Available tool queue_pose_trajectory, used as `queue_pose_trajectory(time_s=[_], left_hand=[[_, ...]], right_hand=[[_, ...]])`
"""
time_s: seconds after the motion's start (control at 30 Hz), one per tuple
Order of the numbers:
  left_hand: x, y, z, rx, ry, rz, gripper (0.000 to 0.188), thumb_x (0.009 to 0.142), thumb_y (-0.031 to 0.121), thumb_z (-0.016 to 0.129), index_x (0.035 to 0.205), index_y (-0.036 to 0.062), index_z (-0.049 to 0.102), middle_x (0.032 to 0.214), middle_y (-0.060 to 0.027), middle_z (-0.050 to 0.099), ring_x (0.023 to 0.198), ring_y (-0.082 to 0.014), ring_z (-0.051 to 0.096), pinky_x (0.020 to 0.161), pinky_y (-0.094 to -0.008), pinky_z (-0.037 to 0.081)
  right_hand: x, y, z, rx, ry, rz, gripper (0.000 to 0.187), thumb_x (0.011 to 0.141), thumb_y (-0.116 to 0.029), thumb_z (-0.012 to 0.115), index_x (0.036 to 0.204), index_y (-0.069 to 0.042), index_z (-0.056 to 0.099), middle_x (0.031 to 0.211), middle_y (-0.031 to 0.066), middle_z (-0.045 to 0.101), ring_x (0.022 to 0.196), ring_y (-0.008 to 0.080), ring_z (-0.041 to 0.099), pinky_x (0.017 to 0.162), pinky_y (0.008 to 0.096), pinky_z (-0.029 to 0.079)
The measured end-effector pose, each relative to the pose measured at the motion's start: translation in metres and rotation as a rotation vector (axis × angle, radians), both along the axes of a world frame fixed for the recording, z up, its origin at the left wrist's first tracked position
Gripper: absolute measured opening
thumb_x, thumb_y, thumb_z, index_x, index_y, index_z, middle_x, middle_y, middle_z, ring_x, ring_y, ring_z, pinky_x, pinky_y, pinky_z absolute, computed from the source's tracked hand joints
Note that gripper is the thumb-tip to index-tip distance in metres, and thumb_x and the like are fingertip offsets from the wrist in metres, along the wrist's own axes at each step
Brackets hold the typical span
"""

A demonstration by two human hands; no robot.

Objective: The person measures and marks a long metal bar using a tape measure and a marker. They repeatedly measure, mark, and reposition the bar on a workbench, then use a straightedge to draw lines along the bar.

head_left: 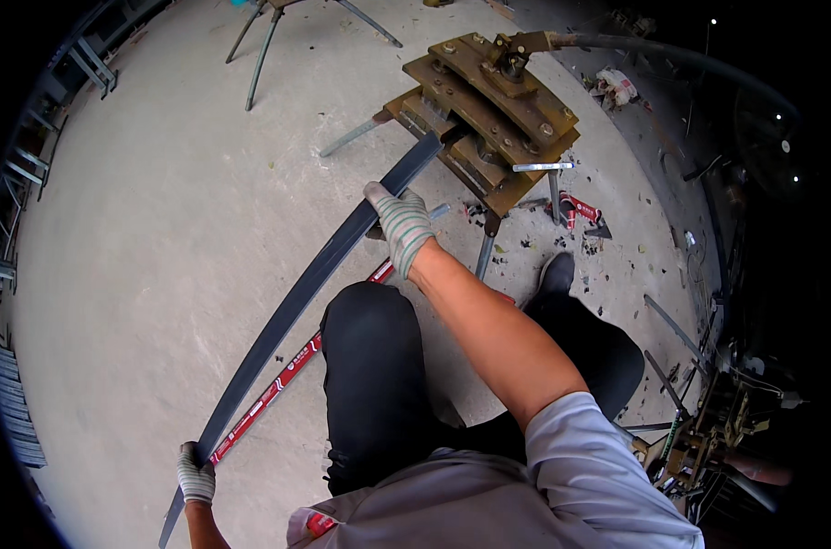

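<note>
A long dark grey metal bar, flat-faced and perhaps hollow, runs slantwise from lower left to upper centre. My left hand, in a striped knit glove, is closed around it near its lower end. Farther up, my right hand grips the same bar, thumb on top and fingers partly hidden beneath. The bar's far end meets the slot of a brown, rusty press made of stacked bolted plates; whether its tip is inside I cannot tell. Below the bar lies a long red printed strip.
A long lever extends rightward from the press, whose metal legs stand on the concrete floor. Dark scraps and a red-and-black piece lie near my foot. A legged stand is at the back; metal machinery crowds the right.
</note>
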State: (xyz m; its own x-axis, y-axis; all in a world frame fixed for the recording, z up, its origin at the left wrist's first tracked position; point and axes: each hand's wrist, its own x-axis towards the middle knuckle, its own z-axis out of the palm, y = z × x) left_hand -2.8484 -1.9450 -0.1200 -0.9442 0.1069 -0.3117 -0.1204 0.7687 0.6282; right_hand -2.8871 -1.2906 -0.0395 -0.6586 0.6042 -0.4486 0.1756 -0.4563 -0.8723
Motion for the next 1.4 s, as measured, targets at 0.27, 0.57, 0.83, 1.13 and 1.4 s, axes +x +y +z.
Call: queue_pose_trajectory(time_s=[0.27,0.57,0.83,1.13,1.4], left_hand=[[-0.006,0.027,0.002,-0.096,-0.069,-0.041,0.044,0.072,-0.020,0.046,0.109,0.0034,0.055,0.097,-0.0054,0.056,0.092,-0.0161,0.055,0.091,-0.0264,0.047],[-0.023,0.060,0.002,-0.247,-0.216,-0.110,0.034,0.078,-0.016,0.053,0.104,0.0062,0.053,0.088,-0.0016,0.052,0.082,-0.0122,0.049,0.080,-0.0255,0.047],[-0.027,0.054,-0.009,-0.307,-0.245,-0.113,0.032,0.079,-0.016,0.055,0.100,0.0072,0.053,0.084,0.0001,0.051,0.079,-0.0102,0.046,0.075,-0.0247,0.046],[-0.027,0.061,-0.015,-0.337,-0.222,-0.120,0.026,0.080,-0.013,0.058,0.096,0.0071,0.054,0.082,0.0008,0.051,0.076,-0.0094,0.045,0.071,-0.0238,0.045],[-0.034,0.060,-0.017,-0.383,-0.218,-0.164,0.026,0.079,-0.012,0.058,0.097,0.0065,0.057,0.084,0.0003,0.053,0.077,-0.0096,0.047,0.072,-0.0251,0.046]], right_hand=[[0.011,0.030,-0.056,-0.117,-0.034,-0.147,0.026,0.095,-0.032,0.069,0.102,-0.008,0.062,0.085,0.0067,0.070,0.066,0.0161,0.064,0.053,0.0306,0.053],[0.025,0.050,-0.113,-0.192,-0.048,-0.235,0.024,0.094,-0.025,0.074,0.103,-0.008,0.060,0.088,0.0079,0.068,0.073,0.0179,0.065,0.062,0.0350,0.056],[0.018,0.054,-0.098,-0.281,0.018,-0.196,0.022,0.095,-0.025,0.073,0.101,-0.007,0.063,0.087,0.0086,0.068,0.074,0.0177,0.065,0.063,0.0362,0.057],[0.016,0.059,-0.098,-0.275,0.026,-0.164,0.022,0.095,-0.025,0.072,0.100,-0.005,0.065,0.087,0.0079,0.067,0.075,0.0172,0.065,0.065,0.0372,0.059],[0.015,0.058,-0.090,-0.238,-0.021,-0.190,0.024,0.097,-0.028,0.068,0.100,-0.004,0.064,0.087,0.0069,0.069,0.070,0.0129,0.062,0.062,0.0318,0.055]])
